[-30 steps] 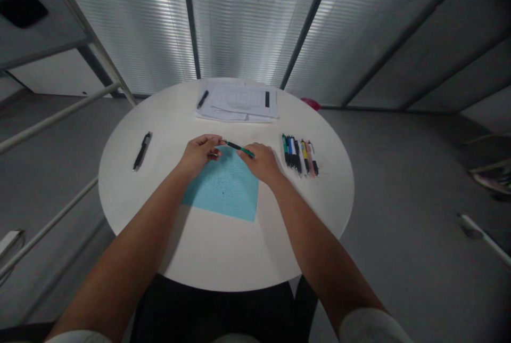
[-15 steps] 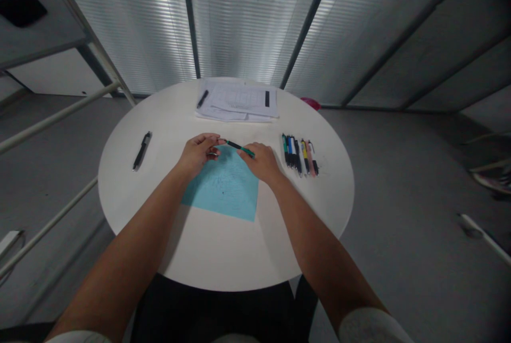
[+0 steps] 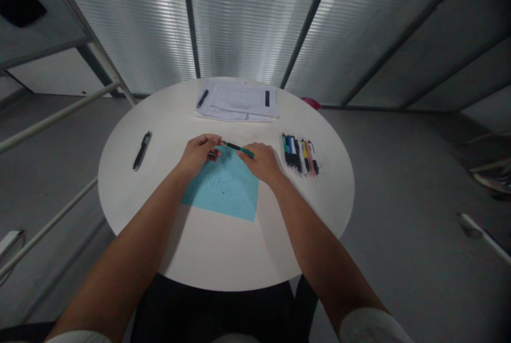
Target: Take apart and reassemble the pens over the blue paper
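Note:
A green and black pen (image 3: 234, 146) is held between my two hands, above the far part of a blue sheet of paper (image 3: 223, 194) with scribbles on it. My left hand (image 3: 198, 153) pinches the pen's left end, thumb and index finger closed there. Around the green right end, the fingers of my right hand (image 3: 262, 162) are wrapped, with the thumb along the barrel. The pen slopes slightly down to the right. The exact grip of the left fingertips is too small to make out.
On the round white table (image 3: 223, 258), a row of several pens (image 3: 299, 155) lies to the right. A black pen (image 3: 141, 151) is alone on the left. Stacked papers (image 3: 239, 100) with a dark pen (image 3: 202, 99) sit at the far edge. Metal rails (image 3: 59, 111) stand left.
My left fingertips have shifted very slightly to the right along the pen. My right hand and everything on the table look the same.

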### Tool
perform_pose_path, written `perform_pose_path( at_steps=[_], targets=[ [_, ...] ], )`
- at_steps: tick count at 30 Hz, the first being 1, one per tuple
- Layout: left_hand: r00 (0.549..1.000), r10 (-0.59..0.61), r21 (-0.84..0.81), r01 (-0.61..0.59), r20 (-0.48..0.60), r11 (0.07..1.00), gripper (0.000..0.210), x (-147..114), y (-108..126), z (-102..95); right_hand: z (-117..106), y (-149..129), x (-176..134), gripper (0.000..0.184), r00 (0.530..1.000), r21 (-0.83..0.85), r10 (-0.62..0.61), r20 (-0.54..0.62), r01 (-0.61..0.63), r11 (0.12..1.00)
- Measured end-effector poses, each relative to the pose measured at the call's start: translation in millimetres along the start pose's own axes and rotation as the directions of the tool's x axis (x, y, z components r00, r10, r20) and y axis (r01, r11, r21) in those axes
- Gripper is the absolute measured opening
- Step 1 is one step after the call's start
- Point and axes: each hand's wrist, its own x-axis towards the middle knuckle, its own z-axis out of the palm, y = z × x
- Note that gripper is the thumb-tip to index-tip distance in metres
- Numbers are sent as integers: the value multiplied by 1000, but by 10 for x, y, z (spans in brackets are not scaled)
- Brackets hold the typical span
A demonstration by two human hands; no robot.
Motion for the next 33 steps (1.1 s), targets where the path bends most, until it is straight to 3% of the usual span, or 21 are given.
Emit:
perform_pose_path(
  at_steps=[11, 33],
  targets=[
    [1000, 15, 49, -14, -24, 999, 20, -9, 8, -3, 28, 14, 1, 35, 1000, 9, -5, -16, 5, 1000],
    [998, 10, 149, -19, 61, 989, 23, -25, 24, 26, -2, -18, -3, 37, 999, 112, -27, 40, 23, 993]
  ],
)
